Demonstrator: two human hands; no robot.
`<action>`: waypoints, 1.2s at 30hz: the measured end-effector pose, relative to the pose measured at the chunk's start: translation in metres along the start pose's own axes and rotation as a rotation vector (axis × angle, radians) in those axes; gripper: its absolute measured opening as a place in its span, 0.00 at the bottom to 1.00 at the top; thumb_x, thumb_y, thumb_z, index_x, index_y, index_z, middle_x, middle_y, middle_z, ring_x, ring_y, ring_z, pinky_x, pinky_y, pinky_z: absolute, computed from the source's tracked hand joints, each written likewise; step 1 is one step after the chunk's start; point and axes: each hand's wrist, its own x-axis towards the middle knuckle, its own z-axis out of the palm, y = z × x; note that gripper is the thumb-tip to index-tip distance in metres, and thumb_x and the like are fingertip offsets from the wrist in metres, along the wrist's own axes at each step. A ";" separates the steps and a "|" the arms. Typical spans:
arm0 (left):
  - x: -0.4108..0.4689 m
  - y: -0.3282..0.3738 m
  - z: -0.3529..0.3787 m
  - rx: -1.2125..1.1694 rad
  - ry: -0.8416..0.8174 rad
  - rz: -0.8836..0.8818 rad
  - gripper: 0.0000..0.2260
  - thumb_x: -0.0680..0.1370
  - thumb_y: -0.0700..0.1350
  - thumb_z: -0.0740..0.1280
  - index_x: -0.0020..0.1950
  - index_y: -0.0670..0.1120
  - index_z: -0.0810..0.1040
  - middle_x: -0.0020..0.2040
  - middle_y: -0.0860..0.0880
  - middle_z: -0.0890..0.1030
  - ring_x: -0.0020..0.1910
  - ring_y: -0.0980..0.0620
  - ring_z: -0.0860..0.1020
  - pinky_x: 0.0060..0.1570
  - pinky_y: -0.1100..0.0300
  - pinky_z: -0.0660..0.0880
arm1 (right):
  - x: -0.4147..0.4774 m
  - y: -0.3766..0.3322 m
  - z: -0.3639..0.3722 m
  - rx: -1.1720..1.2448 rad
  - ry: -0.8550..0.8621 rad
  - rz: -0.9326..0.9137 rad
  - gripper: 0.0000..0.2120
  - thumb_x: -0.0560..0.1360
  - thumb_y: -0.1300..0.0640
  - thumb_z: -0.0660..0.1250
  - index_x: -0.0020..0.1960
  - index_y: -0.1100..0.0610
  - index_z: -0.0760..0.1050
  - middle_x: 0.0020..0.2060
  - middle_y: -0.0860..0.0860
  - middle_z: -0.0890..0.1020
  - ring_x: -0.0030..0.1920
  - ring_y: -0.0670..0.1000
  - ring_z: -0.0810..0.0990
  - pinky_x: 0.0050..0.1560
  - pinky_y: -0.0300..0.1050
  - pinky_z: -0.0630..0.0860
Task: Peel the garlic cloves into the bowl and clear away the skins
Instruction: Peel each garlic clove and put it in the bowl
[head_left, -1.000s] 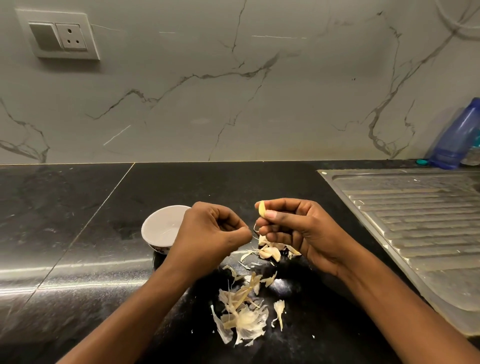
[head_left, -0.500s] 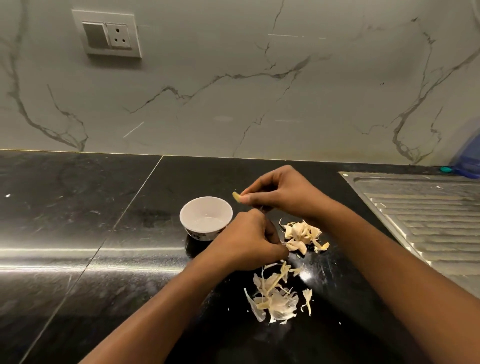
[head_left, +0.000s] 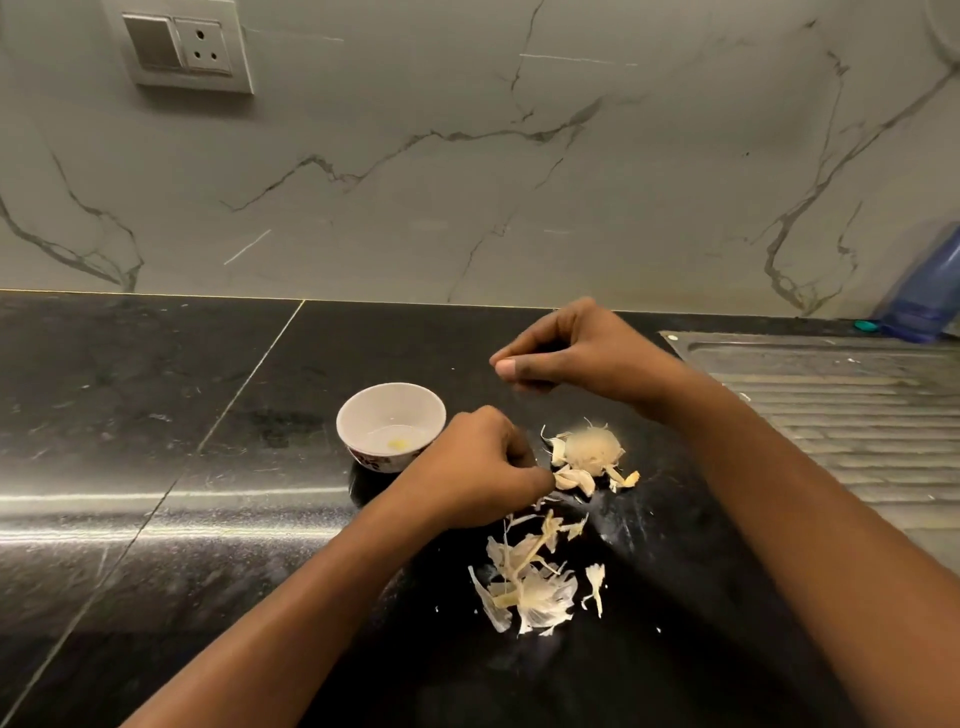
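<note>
Black stone table (head_left: 156, 415) under a marbled wall (head_left: 467, 182), drainboard (head_left: 857, 415) at its right edge. Mid-table bowl (head_left: 363, 415) holds one peeled clove (head_left: 397, 443); skins (head_left: 530, 587) nearer the front edge. Right grip (head_left: 576, 353) curled, empty; left grip (head_left: 478, 467) curled, contents unclear.

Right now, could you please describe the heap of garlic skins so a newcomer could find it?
On the black counter, left of the steel draining board, look nearer the person than the white bowl. The heap of skins lies there: thin papery shreds, unlike the plump cloves beyond it.
</note>
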 end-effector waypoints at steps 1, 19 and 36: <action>0.000 -0.001 0.001 -0.002 0.007 -0.001 0.09 0.74 0.51 0.71 0.40 0.48 0.87 0.35 0.49 0.86 0.36 0.50 0.84 0.39 0.48 0.83 | -0.009 0.005 -0.009 0.000 0.014 -0.003 0.08 0.78 0.56 0.77 0.56 0.57 0.88 0.44 0.53 0.89 0.45 0.49 0.87 0.47 0.39 0.82; 0.003 -0.001 0.007 -0.023 -0.052 0.003 0.05 0.75 0.46 0.75 0.40 0.48 0.87 0.35 0.52 0.86 0.34 0.56 0.84 0.39 0.56 0.84 | -0.057 0.043 -0.015 -0.591 -0.201 0.136 0.12 0.69 0.40 0.82 0.42 0.47 0.87 0.32 0.39 0.83 0.32 0.43 0.80 0.33 0.40 0.73; 0.003 -0.001 0.002 -0.080 -0.015 -0.005 0.06 0.76 0.43 0.73 0.41 0.47 0.88 0.35 0.50 0.87 0.38 0.50 0.86 0.46 0.50 0.86 | -0.064 0.031 -0.014 -0.594 -0.167 0.028 0.04 0.72 0.55 0.79 0.43 0.47 0.86 0.30 0.45 0.81 0.30 0.47 0.77 0.34 0.51 0.77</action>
